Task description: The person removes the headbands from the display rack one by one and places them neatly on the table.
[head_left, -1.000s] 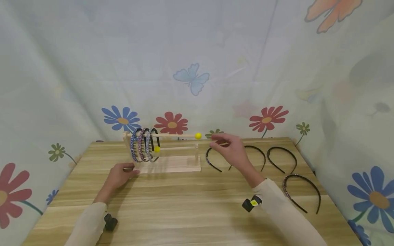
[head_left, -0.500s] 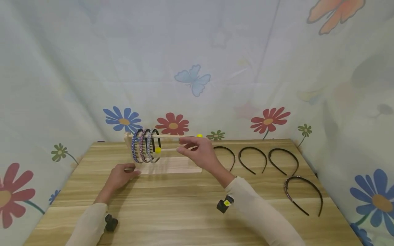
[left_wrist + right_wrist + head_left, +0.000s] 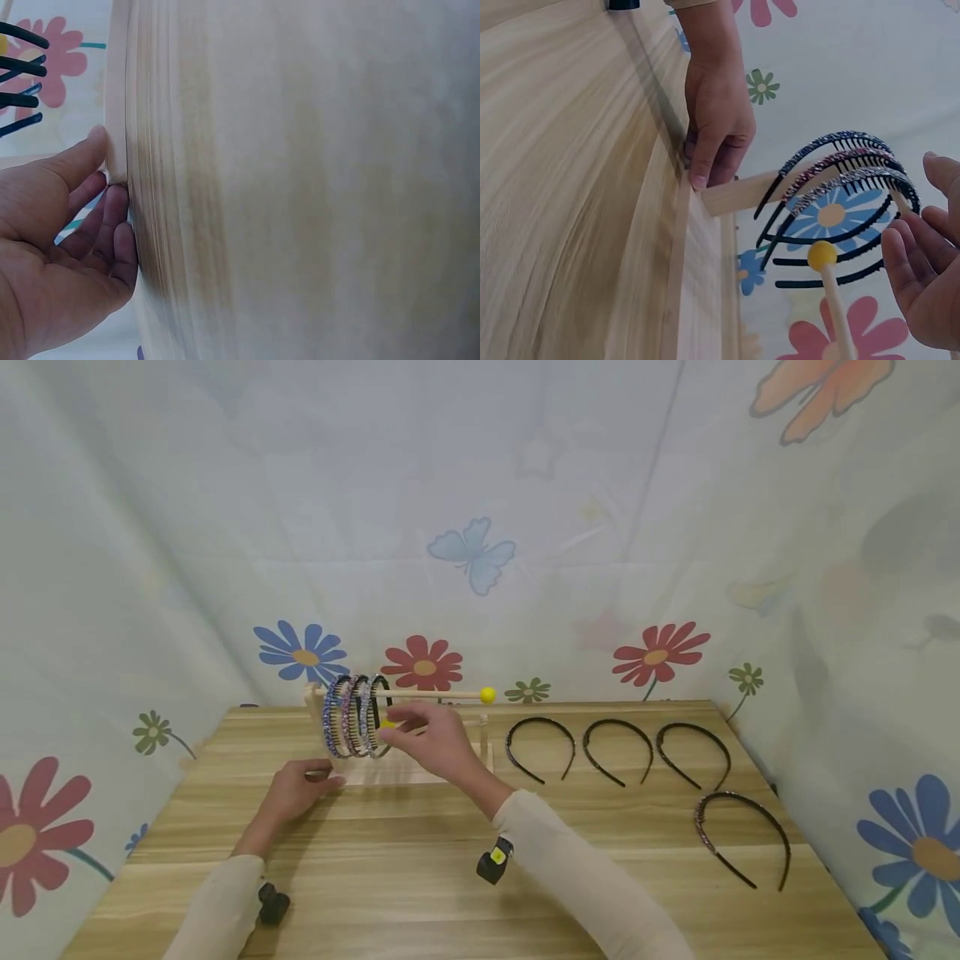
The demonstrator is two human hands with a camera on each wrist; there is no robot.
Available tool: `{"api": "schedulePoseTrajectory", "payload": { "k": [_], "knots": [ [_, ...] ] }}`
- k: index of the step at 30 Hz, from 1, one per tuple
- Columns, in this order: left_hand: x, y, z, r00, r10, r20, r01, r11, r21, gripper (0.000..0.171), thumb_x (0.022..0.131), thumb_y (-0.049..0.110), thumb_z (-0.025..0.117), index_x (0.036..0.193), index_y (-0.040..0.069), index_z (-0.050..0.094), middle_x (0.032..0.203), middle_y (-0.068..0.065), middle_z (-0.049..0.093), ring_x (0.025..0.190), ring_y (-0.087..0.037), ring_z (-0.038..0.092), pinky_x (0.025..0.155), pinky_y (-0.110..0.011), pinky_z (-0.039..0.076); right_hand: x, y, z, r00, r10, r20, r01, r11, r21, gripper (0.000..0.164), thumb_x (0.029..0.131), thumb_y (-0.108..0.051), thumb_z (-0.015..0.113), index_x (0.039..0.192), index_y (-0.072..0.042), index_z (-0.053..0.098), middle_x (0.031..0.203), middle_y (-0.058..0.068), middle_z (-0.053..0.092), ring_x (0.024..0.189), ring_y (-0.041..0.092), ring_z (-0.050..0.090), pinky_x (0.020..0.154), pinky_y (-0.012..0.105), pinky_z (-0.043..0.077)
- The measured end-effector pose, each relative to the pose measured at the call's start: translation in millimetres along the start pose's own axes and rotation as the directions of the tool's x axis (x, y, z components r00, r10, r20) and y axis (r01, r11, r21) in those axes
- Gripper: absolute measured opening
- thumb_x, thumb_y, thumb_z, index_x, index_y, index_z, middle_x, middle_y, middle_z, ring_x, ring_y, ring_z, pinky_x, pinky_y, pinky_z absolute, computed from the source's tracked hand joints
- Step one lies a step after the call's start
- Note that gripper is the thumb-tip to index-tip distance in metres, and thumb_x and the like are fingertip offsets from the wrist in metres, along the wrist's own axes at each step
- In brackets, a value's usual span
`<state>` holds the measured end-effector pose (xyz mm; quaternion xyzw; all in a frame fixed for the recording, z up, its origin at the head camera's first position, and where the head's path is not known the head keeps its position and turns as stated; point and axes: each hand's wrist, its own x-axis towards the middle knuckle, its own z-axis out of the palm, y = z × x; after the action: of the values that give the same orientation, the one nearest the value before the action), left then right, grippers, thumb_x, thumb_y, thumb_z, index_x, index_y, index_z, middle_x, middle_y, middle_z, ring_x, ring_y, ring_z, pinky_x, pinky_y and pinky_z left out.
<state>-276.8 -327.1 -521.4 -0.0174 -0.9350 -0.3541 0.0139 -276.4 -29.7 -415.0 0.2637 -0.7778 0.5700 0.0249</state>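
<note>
One headband (image 3: 701, 817) lies nearest on the table (image 3: 420, 877). Beyond, the left hand (image 3: 296, 789) grips the end of the wooden stand (image 3: 408, 770), while the right hand (image 3: 438, 739), thumb and fingers apart, is beside three glittery headbands (image 3: 347, 720) hanging there.

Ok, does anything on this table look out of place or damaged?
Slightly: one headband lies closer to the person, out of line with the row of three headbands farther back. Nothing looks spilled or visibly broken.

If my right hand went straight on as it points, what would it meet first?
Likely the silver headband on the rack; your right hand may already touch it, though depth is unclear.
</note>
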Motion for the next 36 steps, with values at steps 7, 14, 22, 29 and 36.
{"api": "schedulePoseTrajectory", "payload": {
  "k": [7, 14, 22, 29, 36],
  "knots": [
    [0.3, 0.2, 0.8, 1.0, 0.01, -0.005, -0.01, 1.0, 0.0, 0.05, 0.095, 0.031, 0.075, 0.128, -0.006, 0.067, 0.126, -0.028, 0.067, 0.109, -0.042, 0.07, 0.09, -0.053, 0.057, 5.5, 4.2, 17.9, 1.0, 0.008, 0.006, -0.008, 1.0, 0.003, 0.039, 0.091, -0.033, 0.08, 0.124, -0.013, 0.074, 0.116, -0.004, 0.073, 0.095, 0.004, 0.069, 0.077, 0.021, 0.058],
    [-0.6, 3.0, -0.2, 1.0, 0.001, -0.002, -0.001, 1.0, 0.001, 0.051, 0.095, 0.031, 0.075, 0.127, -0.007, 0.067, 0.126, -0.027, 0.067, 0.111, -0.042, 0.069, 0.092, -0.054, 0.056, 9.8, 9.9, 30.4, 0.999, 0.044, 0.015, -0.045, 0.998, 0.036, 0.039, 0.091, -0.033, 0.08, 0.121, -0.009, 0.074, 0.105, -0.002, 0.077, 0.093, 0.005, 0.07, 0.074, 0.021, 0.058],
    [-2.0, 5.5, -1.2, 1.0, -0.008, 0.003, 0.008, 1.0, -0.008, 0.052, 0.095, 0.03, 0.076, 0.127, -0.009, 0.066, 0.126, -0.028, 0.067, 0.112, -0.042, 0.069, 0.093, -0.054, 0.055, 11.9, 10.7, 36.5, 0.998, 0.056, 0.027, -0.056, 0.998, 0.02, 0.036, 0.091, -0.032, 0.08, 0.119, -0.009, 0.074, 0.103, -0.003, 0.076, 0.091, 0.003, 0.068, 0.074, 0.02, 0.057],
    [-1.4, 4.1, -0.7, 1.0, -0.012, 0.007, 0.012, 1.0, -0.008, 0.052, 0.095, 0.031, 0.076, 0.128, -0.009, 0.066, 0.126, -0.028, 0.067, 0.111, -0.042, 0.068, 0.092, -0.053, 0.056, 11.8, 11.8, 36.8, 0.998, 0.05, 0.034, -0.05, 0.999, 0.01, 0.034, 0.093, -0.028, 0.078, 0.119, -0.007, 0.074, 0.102, -0.003, 0.076, 0.09, 0.003, 0.066, 0.073, 0.02, 0.057],
    [-1.7, 4.4, -1.0, 1.0, -0.006, -0.004, 0.006, 1.0, -0.013, 0.051, 0.094, 0.029, 0.076, 0.127, -0.008, 0.067, 0.125, -0.028, 0.068, 0.111, -0.042, 0.069, 0.093, -0.053, 0.056, 13.4, 8.6, 32.8, 0.999, 0.046, 0.017, -0.046, 0.998, -0.031, 0.028, 0.094, -0.026, 0.076, 0.115, -0.008, 0.076, 0.101, -0.003, 0.076, 0.089, 0.004, 0.068, 0.07, 0.02, 0.057]
  ]
}}
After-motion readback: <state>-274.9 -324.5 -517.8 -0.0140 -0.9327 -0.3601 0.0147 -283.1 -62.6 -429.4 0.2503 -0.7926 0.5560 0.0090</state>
